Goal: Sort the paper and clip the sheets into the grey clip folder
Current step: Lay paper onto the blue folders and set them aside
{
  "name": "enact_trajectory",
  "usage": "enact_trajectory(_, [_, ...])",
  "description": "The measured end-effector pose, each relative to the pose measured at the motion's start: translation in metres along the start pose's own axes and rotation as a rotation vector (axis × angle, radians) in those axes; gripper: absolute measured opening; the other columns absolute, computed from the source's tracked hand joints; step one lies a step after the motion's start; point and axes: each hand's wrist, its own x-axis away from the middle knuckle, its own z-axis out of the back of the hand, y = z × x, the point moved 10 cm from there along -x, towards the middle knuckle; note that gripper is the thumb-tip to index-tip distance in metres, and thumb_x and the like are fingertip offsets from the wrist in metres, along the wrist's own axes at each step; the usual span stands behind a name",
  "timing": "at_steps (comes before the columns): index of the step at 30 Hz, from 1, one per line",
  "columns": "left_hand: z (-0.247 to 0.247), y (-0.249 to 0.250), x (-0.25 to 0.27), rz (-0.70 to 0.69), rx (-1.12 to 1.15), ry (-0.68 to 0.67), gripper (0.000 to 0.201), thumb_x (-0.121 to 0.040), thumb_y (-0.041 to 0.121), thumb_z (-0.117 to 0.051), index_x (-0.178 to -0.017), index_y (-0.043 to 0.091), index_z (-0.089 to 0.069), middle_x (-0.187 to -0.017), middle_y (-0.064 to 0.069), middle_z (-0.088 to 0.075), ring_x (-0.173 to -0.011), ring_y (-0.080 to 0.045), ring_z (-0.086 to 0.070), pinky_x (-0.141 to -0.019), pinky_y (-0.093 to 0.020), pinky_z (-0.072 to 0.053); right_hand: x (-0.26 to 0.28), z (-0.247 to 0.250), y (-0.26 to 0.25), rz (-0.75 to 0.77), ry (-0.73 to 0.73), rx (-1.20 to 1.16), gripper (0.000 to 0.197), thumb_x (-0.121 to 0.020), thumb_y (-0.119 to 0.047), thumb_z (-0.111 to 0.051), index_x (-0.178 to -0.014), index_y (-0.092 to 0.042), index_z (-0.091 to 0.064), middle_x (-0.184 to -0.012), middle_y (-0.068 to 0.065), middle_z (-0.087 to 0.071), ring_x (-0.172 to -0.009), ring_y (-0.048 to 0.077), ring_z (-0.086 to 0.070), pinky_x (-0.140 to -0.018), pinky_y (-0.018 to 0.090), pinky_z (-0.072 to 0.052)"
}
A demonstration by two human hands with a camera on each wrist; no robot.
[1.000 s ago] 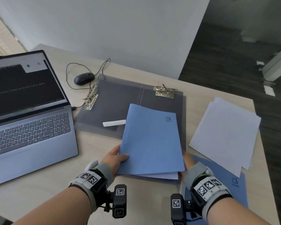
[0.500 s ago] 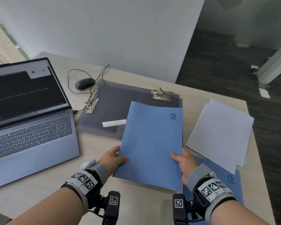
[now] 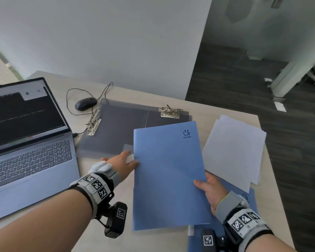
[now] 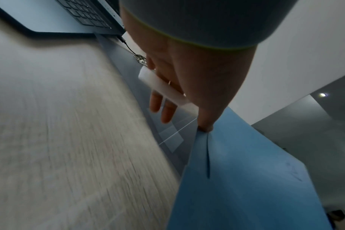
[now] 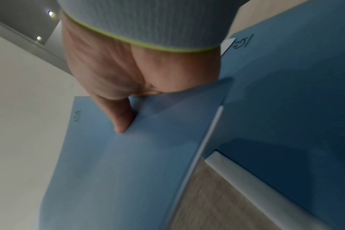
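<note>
The grey clip folder (image 3: 116,131) lies open on the desk, with one metal clip (image 3: 94,122) at its left and another metal clip (image 3: 170,112) at its far right. My right hand (image 3: 205,190) grips the right edge of a blue folder (image 3: 167,175) and holds it tilted above the desk, thumb on top. My left hand (image 3: 125,160) reaches forward with its fingers straight over a white strip (image 4: 161,87) on the grey folder. Its thumb tip touches the blue folder (image 4: 236,179) at the left edge. A loose stack of white sheets (image 3: 233,151) lies to the right.
An open laptop (image 3: 25,142) fills the left of the desk. A wired mouse (image 3: 85,103) sits behind the grey folder. A second blue folder (image 3: 250,202) lies under the white sheets near the desk's right edge, with dark floor beyond it.
My left hand has left the blue folder's lower left corner and slid forward to the white strip. The right hand has carried the folder right and towards me.
</note>
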Motion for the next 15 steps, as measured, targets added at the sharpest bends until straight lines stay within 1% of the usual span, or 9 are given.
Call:
enact_trajectory(2, [-0.01,0.004,-0.001,-0.003,0.064,-0.043,0.056,-0.089,0.064,-0.046,-0.131,0.027,-0.052,-0.128,-0.004,-0.065,-0.117,-0.028,-0.059,-0.089,-0.035,-0.042,0.002,0.002,0.0,0.008,-0.011,-0.012,0.034,-0.091,0.011,-0.049,-0.12,-0.002,-0.062,-0.115,0.018,-0.071,-0.098,0.032,-0.069,-0.078,0.041,-0.057])
enact_trajectory(3, [-0.011,0.006,0.0,-0.013,0.094,-0.048,0.051,-0.091,0.059,-0.049,-0.126,0.024,-0.057,-0.125,-0.006,-0.065,-0.114,-0.029,-0.06,-0.089,-0.035,-0.045,0.003,0.003,0.0,0.013,-0.016,-0.013,0.034,-0.091,0.011,-0.049,-0.119,-0.002,-0.063,-0.114,0.018,-0.071,-0.098,0.032,-0.07,-0.078,0.04,-0.057])
enact_trajectory(6, [-0.015,0.016,0.006,-0.021,0.136,-0.079,0.043,-0.093,0.054,-0.051,-0.117,0.02,-0.062,-0.117,-0.006,-0.068,-0.107,-0.029,-0.062,-0.091,-0.036,-0.048,0.007,0.01,0.001,0.027,-0.025,-0.021,0.033,-0.09,0.012,-0.049,-0.116,-0.003,-0.064,-0.111,0.017,-0.072,-0.096,0.03,-0.07,-0.078,0.038,-0.058])
enact_trajectory(8, [-0.017,0.024,0.013,-0.006,0.207,-0.107,0.039,-0.095,0.049,-0.049,-0.113,0.017,-0.063,-0.108,-0.005,-0.068,-0.099,-0.029,-0.064,-0.087,-0.036,-0.049,0.011,0.018,0.003,0.019,-0.007,-0.045,0.033,-0.09,0.013,-0.048,-0.112,-0.005,-0.065,-0.105,0.013,-0.074,-0.092,0.029,-0.071,-0.074,0.036,-0.058])
enact_trajectory(11, [-0.026,0.044,0.024,0.039,0.464,-0.129,0.029,-0.096,0.037,-0.044,-0.1,0.012,-0.058,-0.085,-0.007,-0.065,-0.071,-0.026,-0.064,-0.063,-0.033,-0.054,0.016,0.027,0.004,0.018,0.019,-0.073,0.032,-0.091,0.011,-0.049,-0.11,-0.007,-0.066,-0.103,0.011,-0.075,-0.09,0.029,-0.071,-0.075,0.039,-0.057])
enact_trajectory(12, [-0.032,0.048,0.026,0.065,0.583,-0.143,0.024,-0.095,0.033,-0.045,-0.101,0.013,-0.056,-0.086,-0.009,-0.066,-0.069,-0.025,-0.065,-0.058,-0.034,-0.056,0.017,0.029,0.004,0.017,0.027,-0.082,0.031,-0.091,0.011,-0.05,-0.111,-0.008,-0.066,-0.104,0.011,-0.075,-0.091,0.03,-0.07,-0.078,0.042,-0.057])
enact_trajectory(13, [-0.038,0.053,0.03,0.099,0.684,-0.161,0.02,-0.093,0.03,-0.049,-0.104,0.014,-0.055,-0.091,-0.011,-0.067,-0.071,-0.026,-0.066,-0.056,-0.035,-0.058,0.018,0.033,0.004,0.018,0.043,-0.089,0.031,-0.091,0.01,-0.05,-0.112,-0.008,-0.066,-0.105,0.012,-0.075,-0.092,0.032,-0.07,-0.082,0.045,-0.056])
enact_trajectory(14, [-0.042,0.058,0.034,0.126,0.761,-0.176,0.024,-0.089,0.029,-0.055,-0.109,0.017,-0.053,-0.097,-0.012,-0.067,-0.075,-0.026,-0.066,-0.057,-0.036,-0.059,0.019,0.036,0.005,0.017,0.056,-0.094,0.031,-0.091,0.01,-0.051,-0.113,-0.008,-0.065,-0.107,0.012,-0.074,-0.094,0.033,-0.069,-0.085,0.047,-0.055])
enact_trajectory(15, [-0.05,0.061,0.034,0.147,0.813,-0.191,0.033,-0.082,0.03,-0.059,-0.112,0.02,-0.052,-0.101,-0.012,-0.067,-0.081,-0.027,-0.066,-0.061,-0.039,-0.06,0.019,0.039,0.007,0.016,0.068,-0.1,0.031,-0.091,0.009,-0.051,-0.114,-0.007,-0.065,-0.108,0.014,-0.074,-0.096,0.035,-0.069,-0.087,0.049,-0.054])
